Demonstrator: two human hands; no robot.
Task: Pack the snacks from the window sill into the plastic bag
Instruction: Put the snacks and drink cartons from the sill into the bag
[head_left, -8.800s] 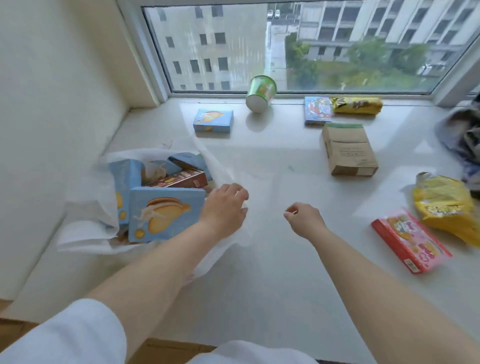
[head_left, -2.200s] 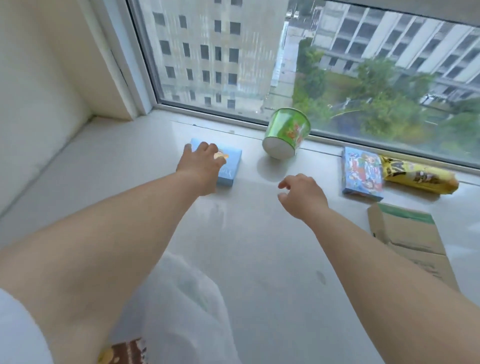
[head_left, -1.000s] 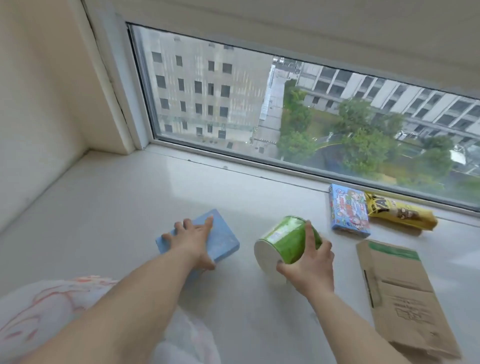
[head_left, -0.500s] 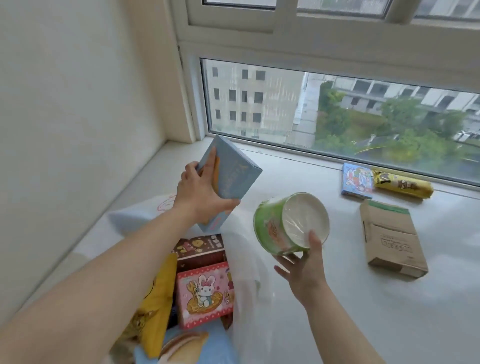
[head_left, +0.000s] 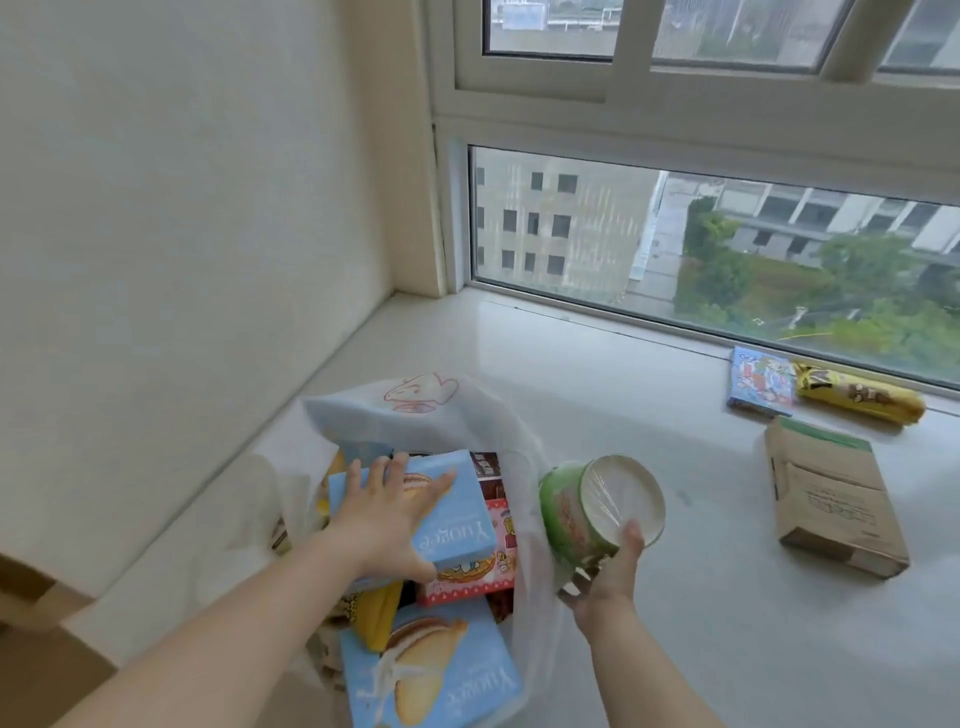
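Green, film-wrapped snack cup (head_left: 597, 512) lay tilted in the right hand (head_left: 605, 582), fingers curled under its rim beside the plastic bag (head_left: 415, 402); it looked light, slick and crushable, best gripped around the wall. Left hand (head_left: 382, 519) pressed flat, fingers spread, on a stiff blue box (head_left: 457, 514) inside the bag.

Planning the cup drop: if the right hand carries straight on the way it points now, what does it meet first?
The right hand, gripping the green cup, points up and slightly left; probably the plastic bag rim first, though depth is unclear.
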